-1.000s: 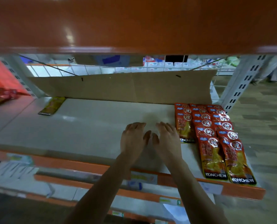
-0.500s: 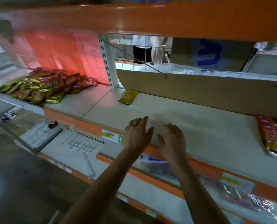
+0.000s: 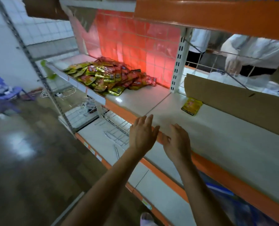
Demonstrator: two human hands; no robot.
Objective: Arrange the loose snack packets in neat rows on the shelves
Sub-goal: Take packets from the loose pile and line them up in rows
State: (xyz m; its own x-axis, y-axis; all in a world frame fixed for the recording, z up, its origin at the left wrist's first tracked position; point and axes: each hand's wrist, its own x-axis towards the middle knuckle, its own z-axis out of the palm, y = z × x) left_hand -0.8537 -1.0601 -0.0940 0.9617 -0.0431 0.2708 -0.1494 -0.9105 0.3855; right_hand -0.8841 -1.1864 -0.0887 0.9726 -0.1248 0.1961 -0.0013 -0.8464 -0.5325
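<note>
Two bare hands hover side by side over the front edge of the pale shelf board with its orange lip. The left hand and the right hand both have their fingers loosely extended and hold nothing.

The loose snack packets, glossy red and yellow-green foil pouches, lie in a jumbled heap on the left-hand bay of the same shelf. They are piled from the red tiled panel at the back to the front edge, well apart from both hands. One flat yellow packet lies alone near the back edge of the nearer bay, just beside the brown cardboard strip standing along that edge.

Such pouches are likely light, soft and slippery, sliding over one another. A handful is best gathered flat between both palms or taken by the crimped edges, not squeezed, since the contents may crush.
</note>
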